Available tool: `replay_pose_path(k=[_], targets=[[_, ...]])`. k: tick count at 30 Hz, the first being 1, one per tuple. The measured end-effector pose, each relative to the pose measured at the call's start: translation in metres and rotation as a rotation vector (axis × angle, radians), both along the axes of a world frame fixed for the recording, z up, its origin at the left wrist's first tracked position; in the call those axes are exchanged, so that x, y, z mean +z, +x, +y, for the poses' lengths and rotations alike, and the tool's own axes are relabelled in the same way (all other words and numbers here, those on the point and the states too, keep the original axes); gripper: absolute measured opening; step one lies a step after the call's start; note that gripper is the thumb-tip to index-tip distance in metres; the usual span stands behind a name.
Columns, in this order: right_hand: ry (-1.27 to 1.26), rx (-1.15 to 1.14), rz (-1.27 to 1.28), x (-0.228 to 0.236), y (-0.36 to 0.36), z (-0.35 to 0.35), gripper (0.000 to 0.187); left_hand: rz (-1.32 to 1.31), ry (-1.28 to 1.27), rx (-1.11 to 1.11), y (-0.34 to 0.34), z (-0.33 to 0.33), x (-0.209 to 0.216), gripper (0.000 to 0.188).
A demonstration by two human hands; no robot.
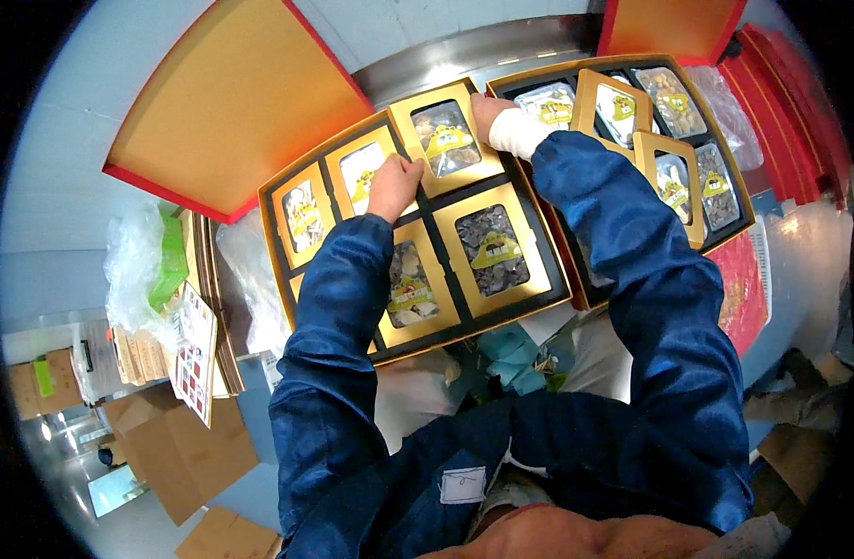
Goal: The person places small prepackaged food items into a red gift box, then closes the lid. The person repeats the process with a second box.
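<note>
Between my hands is a gold windowed box [489,168] with a clear pack of dried food inside, tilted slightly over the upper right compartment of a black-lined gift box [463,325]. My left hand [395,186] is closed at its left edge, the fingertips partly hidden. At its upper right side, my right hand [490,115] grips the edge, its fingers mostly out of sight. Other gold windowed boxes fill the compartments around it, among them one with dark dried pieces [491,250] and one with pale slices [411,284].
A second gift box [743,207] on the right holds clear packs [670,101] and loose gold frames [692,183]. A gold-and-red lid [231,102] leans at the back left. Plastic wrap [133,270], printed cards [196,354] and cardboard boxes [180,452] are at the left.
</note>
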State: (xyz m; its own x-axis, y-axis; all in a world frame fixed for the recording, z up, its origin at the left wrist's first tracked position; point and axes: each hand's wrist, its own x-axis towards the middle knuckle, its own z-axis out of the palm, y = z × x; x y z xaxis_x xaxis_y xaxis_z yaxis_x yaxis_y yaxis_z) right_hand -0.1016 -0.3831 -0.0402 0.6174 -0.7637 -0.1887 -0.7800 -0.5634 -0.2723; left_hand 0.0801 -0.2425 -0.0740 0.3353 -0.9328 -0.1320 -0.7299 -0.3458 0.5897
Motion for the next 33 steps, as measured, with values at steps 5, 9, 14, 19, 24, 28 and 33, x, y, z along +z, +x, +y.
replay_pose_path(k=[5,9,14,19,24,28,33], targets=[[-0.005,-0.035,-0.073,-0.009,-0.003,-0.004,0.029,0.032,-0.32,0.131,0.021,-0.049,-0.009,0.033],[0.073,-0.024,-0.061,-0.004,-0.002,-0.009,0.057,-0.057,-0.168,0.026,0.036,-0.065,-0.022,0.026],[0.124,-0.041,-0.065,-0.014,-0.005,-0.02,0.073,0.055,-0.098,-0.027,0.04,-0.068,-0.022,0.025],[0.124,0.011,0.0,-0.013,0.001,-0.02,0.07,0.24,-0.071,0.115,0.03,-0.061,-0.008,0.047],[0.149,0.081,0.043,-0.02,0.011,-0.042,0.099,0.182,0.135,-0.187,0.043,-0.078,0.015,0.063],[0.312,0.029,0.142,-0.008,0.032,-0.054,0.086,0.214,0.125,-0.191,0.054,-0.081,0.01,0.064],[0.348,-0.023,0.237,0.004,0.044,-0.057,0.061,0.323,0.145,-0.134,0.044,-0.085,0.015,0.059]])
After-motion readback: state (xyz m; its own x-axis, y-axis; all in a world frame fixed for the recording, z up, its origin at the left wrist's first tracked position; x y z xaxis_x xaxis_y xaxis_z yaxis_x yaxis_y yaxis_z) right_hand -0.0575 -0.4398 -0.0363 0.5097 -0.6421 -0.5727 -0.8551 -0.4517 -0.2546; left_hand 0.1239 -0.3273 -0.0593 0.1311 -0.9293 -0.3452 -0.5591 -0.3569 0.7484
